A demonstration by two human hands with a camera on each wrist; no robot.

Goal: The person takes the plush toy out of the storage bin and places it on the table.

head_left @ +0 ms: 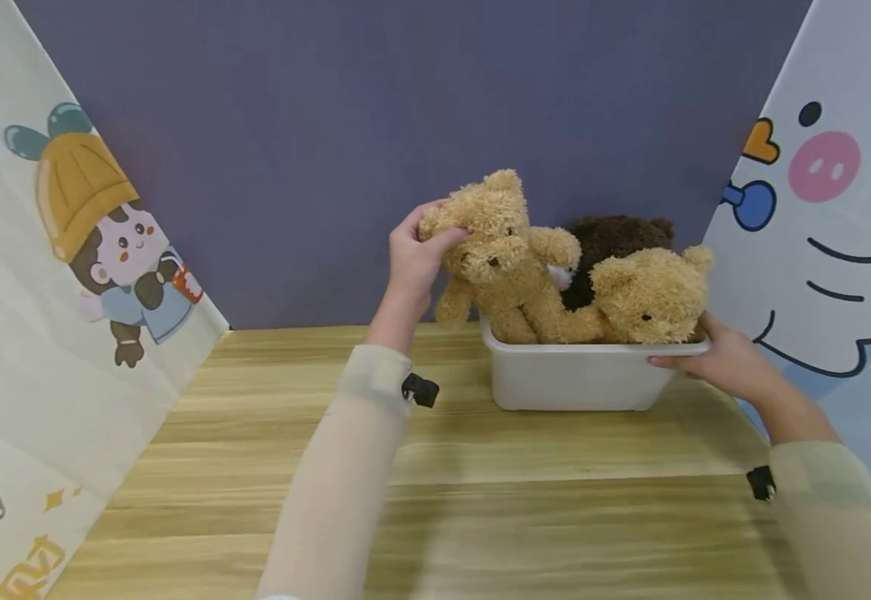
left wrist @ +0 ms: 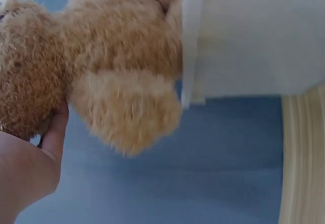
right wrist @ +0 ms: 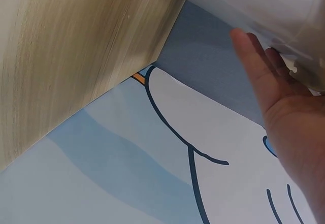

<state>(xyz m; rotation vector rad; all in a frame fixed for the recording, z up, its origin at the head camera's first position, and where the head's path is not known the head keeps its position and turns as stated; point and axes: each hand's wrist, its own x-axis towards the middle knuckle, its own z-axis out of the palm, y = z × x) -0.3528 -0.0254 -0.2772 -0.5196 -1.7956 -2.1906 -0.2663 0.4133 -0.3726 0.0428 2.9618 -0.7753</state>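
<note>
A white plastic bin [head_left: 578, 381] stands on the table against the back wall, filled with plush bears. My left hand [head_left: 417, 260] grips the head of a light brown teddy bear [head_left: 506, 287] at the bin's left end. That bear sits upright with its head and one arm outside the rim. The left wrist view shows the thumb or a finger pressed into its fur [left wrist: 119, 41]. With my right hand [head_left: 743, 367] I hold the bin's right rim; in the right wrist view its fingers [right wrist: 254, 69] lie along the bin's side. The fingers' far ends are partly hidden there.
Another light brown teddy bear [head_left: 648, 300] lies at the bin's right end, with a dark brown plush toy [head_left: 615, 237] behind it. A wood-grain table [head_left: 255, 467] runs beneath. A grey-blue wall [head_left: 315, 150] stands behind; printed panels [head_left: 840, 275] flank both sides.
</note>
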